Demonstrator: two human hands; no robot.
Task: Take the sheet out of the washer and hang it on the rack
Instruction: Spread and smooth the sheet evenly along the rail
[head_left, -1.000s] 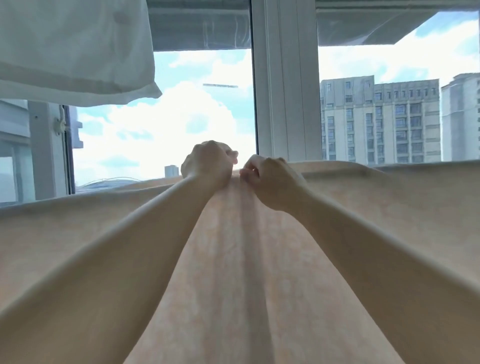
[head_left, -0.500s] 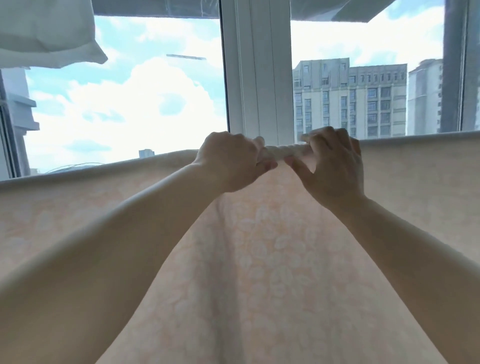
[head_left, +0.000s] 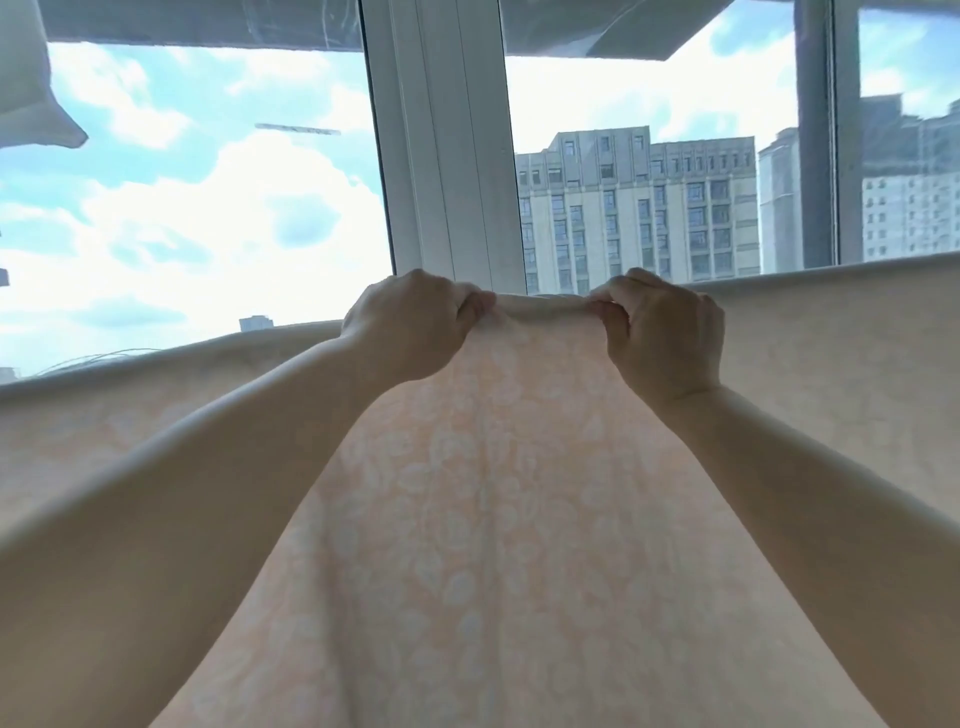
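The peach floral sheet (head_left: 498, 519) is hanging across the full width before the window frame (head_left: 441, 156), its top edge folded over. The left hand (head_left: 410, 325) and right hand (head_left: 662, 332) are gripping that edge, fingers curled round it, a short stretch of rolled edge lying between the 2 hands.

Both arms raised. Left hand (head_left: 410, 325) and right hand (head_left: 662, 332) each grip the rolled top edge of the peach floral sheet (head_left: 493, 493), a short span between them. White window frame (head_left: 441, 156) directly behind; apartment block (head_left: 639, 208) outside.
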